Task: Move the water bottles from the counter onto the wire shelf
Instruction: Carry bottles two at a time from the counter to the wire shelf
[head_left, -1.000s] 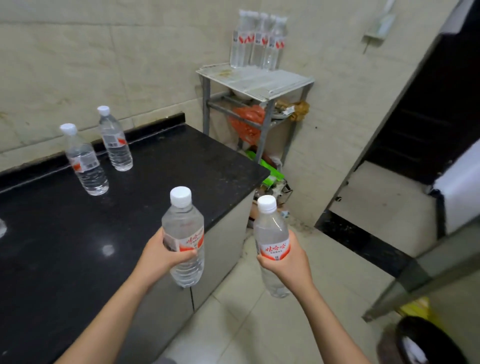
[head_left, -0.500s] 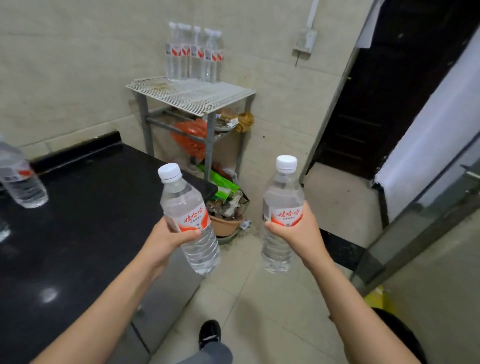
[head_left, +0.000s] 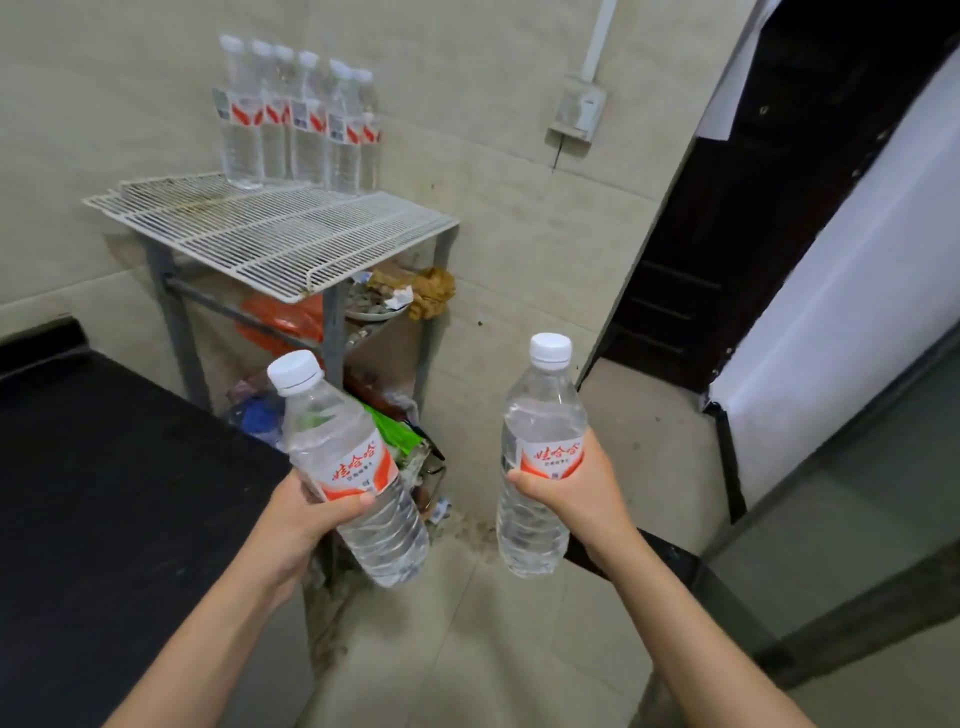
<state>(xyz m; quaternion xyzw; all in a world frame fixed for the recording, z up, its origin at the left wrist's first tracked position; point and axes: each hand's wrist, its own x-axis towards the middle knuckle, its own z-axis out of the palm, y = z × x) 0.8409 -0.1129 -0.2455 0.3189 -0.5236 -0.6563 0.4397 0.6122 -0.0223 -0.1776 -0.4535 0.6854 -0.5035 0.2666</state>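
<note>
My left hand (head_left: 306, 519) grips a clear water bottle (head_left: 343, 462) with a white cap and red label, tilted to the left. My right hand (head_left: 576, 499) holds a second water bottle (head_left: 540, 452) nearly upright. Both are in the air over the floor, in front of and below the white wire shelf (head_left: 270, 234). Several water bottles (head_left: 301, 119) stand in a row at the back of that shelf against the wall. The black counter (head_left: 114, 493) lies at the left, and no bottles on it are in view.
Under the wire shelf, a metal frame (head_left: 332, 332) holds an orange bag (head_left: 285, 322), a dish and clutter. A wall socket box (head_left: 576, 109) is above right. A dark doorway (head_left: 753, 208) and white panel (head_left: 857, 280) are on the right. Tiled floor (head_left: 467, 649) lies below.
The view has turned right and closer to the wire shelf. The counter bottles have left the frame. Both hands still carry their bottles, nearer the shelf.
</note>
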